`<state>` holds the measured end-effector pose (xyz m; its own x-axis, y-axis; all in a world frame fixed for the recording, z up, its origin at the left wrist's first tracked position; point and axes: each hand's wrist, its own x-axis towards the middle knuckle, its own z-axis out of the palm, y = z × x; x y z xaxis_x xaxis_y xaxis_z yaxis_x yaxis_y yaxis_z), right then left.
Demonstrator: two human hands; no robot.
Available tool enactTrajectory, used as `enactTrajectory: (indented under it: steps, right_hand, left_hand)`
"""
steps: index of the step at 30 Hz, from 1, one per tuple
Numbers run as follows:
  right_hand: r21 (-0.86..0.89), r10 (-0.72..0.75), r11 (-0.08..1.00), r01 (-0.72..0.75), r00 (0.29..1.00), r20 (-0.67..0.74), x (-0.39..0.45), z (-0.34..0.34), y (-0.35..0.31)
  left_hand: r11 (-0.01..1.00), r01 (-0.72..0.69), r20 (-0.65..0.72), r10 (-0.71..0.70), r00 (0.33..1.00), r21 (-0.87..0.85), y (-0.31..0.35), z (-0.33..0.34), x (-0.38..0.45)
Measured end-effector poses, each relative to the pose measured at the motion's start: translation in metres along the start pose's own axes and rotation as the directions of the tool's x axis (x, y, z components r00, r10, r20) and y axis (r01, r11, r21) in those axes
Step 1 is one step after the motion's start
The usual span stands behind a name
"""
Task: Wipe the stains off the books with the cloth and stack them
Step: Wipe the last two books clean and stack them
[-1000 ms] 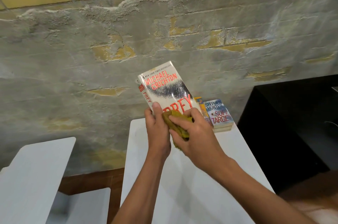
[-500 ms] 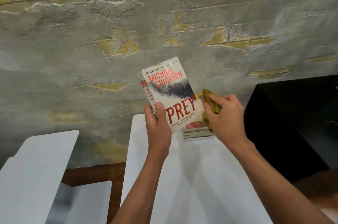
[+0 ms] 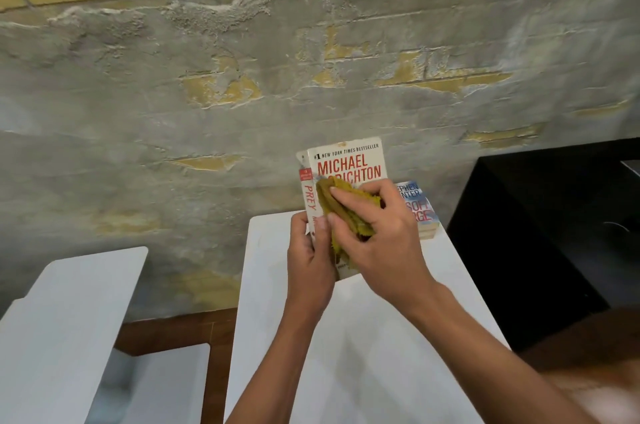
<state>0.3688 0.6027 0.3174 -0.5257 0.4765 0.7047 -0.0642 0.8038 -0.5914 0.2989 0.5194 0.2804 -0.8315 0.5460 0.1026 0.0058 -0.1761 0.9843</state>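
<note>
Above the white table [image 3: 363, 337] you hold the paperback [image 3: 346, 160] upright, your left hand [image 3: 311, 257] gripping its lower spine edge, while your right hand [image 3: 384, 233] curls round the yellow cloth [image 3: 341, 205] and presses it on the cover. Press too hard and the book may twist from that one-handed grip. Readable: "#1 New York Times Bestseller", "Michael Crichton", "PREY". Behind it the stack [image 3: 420, 212] reads partly "Soft".
</note>
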Motion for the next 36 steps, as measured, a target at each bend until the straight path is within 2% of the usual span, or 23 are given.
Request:
enactTrajectory:
  steps: [7,11,14,20,23,25,29,36]
  right_hand:
    - [-0.127,-0.012,0.992,-0.009,0.986,-0.164,0.033,-0.007,-0.011]
    - [-0.141,-0.094,0.987,0.072,0.984,-0.154,0.037,0.005,-0.032]
    - [-0.145,-0.041,0.989,0.013,0.981,-0.192,0.040,0.013,-0.035]
    - [-0.192,0.177,0.957,-0.218,0.961,-0.211,0.036,0.009,-0.008]
    - [-0.181,0.347,0.897,-0.404,0.896,-0.279,0.029,0.000,-0.002]
    - [-0.183,0.391,0.865,-0.467,0.856,-0.338,0.022,-0.007,-0.004]
    - [-0.174,0.357,0.875,-0.451,0.846,-0.397,0.013,-0.022,-0.018]
    - [-0.134,0.339,0.901,-0.412,0.864,-0.373,-0.001,-0.039,-0.035]
  left_hand:
    - [0.979,-0.125,0.085,0.112,0.990,0.162,0.010,-0.027,-0.007]
    - [0.955,-0.188,0.124,0.163,0.979,0.230,0.023,-0.039,-0.013]
    - [0.942,-0.194,0.146,0.158,0.977,0.274,0.023,-0.053,-0.018]
    - [0.952,-0.137,0.121,0.107,0.987,0.273,0.018,-0.080,-0.027]
    - [0.974,-0.069,0.101,0.048,0.994,0.214,0.015,-0.090,-0.030]
    - [0.986,-0.013,0.096,-0.003,0.995,0.168,0.013,-0.094,-0.030]
    - [0.993,0.056,0.112,-0.067,0.991,0.101,0.011,-0.094,-0.028]
    - [0.994,0.089,0.184,-0.099,0.978,0.060,0.016,-0.085,-0.028]
